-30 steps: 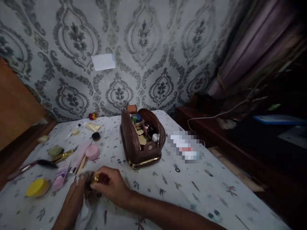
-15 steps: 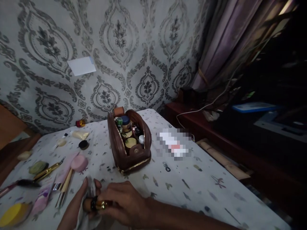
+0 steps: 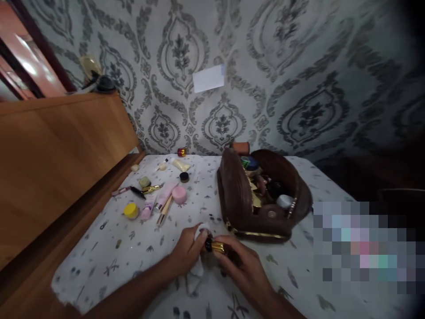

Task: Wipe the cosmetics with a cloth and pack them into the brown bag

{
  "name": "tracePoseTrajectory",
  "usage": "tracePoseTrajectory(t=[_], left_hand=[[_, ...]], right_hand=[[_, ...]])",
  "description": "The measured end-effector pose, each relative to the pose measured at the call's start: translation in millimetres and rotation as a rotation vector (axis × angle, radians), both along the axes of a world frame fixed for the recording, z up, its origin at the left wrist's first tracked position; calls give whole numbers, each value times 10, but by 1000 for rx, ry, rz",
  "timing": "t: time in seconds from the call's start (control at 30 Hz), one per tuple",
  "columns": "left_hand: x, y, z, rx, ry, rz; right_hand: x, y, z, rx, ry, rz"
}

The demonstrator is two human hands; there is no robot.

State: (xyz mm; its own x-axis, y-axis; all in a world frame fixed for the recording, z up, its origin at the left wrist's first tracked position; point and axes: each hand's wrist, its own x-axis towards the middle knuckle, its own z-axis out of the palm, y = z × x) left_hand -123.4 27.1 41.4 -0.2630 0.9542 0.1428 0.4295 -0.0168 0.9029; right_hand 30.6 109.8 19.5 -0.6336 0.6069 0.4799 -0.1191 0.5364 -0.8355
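Observation:
My left hand is closed round a crumpled white cloth, pressing it against one end of a small gold-capped cosmetic container with a black collar. The fingers of my right hand grip the gold end of that container. Its exact kind is unclear, as the cloth and fingers cover part of it. Just beyond my hands stands a brown zip makeup bag, unzipped, with jars and bottles inside.
To the left lie a yellow-lidded jar, a pink round jar, makeup brushes, several tubes and a black-lidded pot. A wooden board borders the left side; a patterned wall rises behind. At right, something is blurred out.
The view has swung left and the bag appears larger and farther right. Both hands still hold the container and cloth, now nearer the middle of the picture.

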Motion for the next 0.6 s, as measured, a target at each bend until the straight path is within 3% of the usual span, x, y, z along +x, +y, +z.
tracePoseTrajectory(t=[0.6], left_hand=[[-45, -40, 2, 20, 76, -61]], right_hand=[[13, -8, 56, 3, -26, 6]])
